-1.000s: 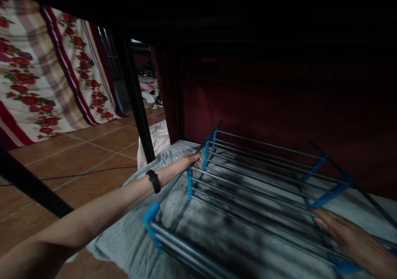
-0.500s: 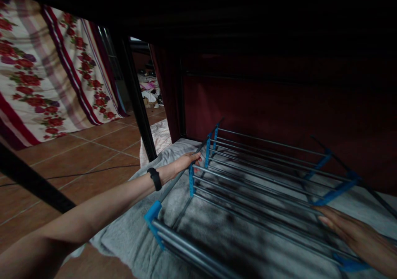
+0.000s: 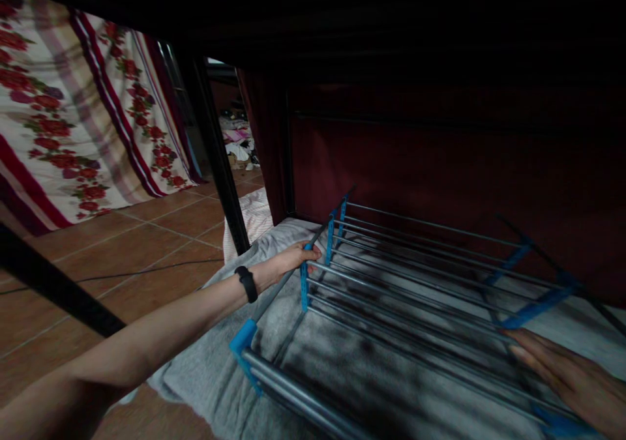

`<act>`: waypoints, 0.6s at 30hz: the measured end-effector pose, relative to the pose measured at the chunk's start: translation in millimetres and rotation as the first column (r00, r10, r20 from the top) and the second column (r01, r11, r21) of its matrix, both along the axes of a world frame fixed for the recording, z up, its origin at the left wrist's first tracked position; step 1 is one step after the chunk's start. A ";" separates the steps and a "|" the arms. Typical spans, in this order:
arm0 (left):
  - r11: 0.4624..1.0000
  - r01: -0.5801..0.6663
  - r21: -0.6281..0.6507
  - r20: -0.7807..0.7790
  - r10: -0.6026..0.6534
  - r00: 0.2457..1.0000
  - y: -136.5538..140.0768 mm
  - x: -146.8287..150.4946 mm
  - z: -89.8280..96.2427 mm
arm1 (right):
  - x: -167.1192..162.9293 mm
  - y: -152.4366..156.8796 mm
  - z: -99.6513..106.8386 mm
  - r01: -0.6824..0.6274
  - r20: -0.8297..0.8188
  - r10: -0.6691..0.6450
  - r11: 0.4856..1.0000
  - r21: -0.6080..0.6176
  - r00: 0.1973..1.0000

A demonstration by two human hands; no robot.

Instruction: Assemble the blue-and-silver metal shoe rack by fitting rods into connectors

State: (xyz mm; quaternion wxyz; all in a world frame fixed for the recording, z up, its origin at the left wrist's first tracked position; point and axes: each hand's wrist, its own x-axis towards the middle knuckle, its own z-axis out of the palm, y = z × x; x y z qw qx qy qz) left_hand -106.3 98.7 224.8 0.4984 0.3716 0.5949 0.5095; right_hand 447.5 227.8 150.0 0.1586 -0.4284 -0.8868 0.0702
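A shoe rack (image 3: 391,288) of grey metal tubes with blue plastic joints lies on a grey blanket (image 3: 222,336). My left hand (image 3: 298,259), with a black band on its wrist, is closed around the side tube of the rack, between two blue joints. At the right, my right hand (image 3: 557,368) holds the opposite side of the rack beside another blue joint. Part of its fingers is lost in the dim light. Thicker tubes at the rack's near end run out of the bottom of the view.
A dark metal frame encloses the space overhead, with a black post (image 3: 222,160) at the left. Behind the rack hangs a dark red cloth (image 3: 391,160). A flowered curtain (image 3: 117,120) and a cable (image 3: 161,267) on the tiled floor (image 3: 161,225) are at the left.
The view has shifted slightly, so everything appears a little further right. Both hands keep their places on the shoe rack, which shows no clear movement.
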 end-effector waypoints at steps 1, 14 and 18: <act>1.000 0.003 -0.004 0.007 -0.003 1.000 -1.0 0.4 1.0 | 0.6 1.2 -1.3 -0.011 0.001 0.011 1.000 0.015 1.000; 0.999 -0.015 -0.052 0.036 0.017 0.999 -3.7 3.5 7.4 | -11.5 -7.0 4.6 -0.058 -0.031 0.062 0.994 0.095 0.998; 0.998 -0.019 -0.058 0.042 0.022 0.999 -4.8 6.3 8.5 | -10.9 -5.6 3.4 -0.046 -0.040 0.049 0.996 0.073 0.998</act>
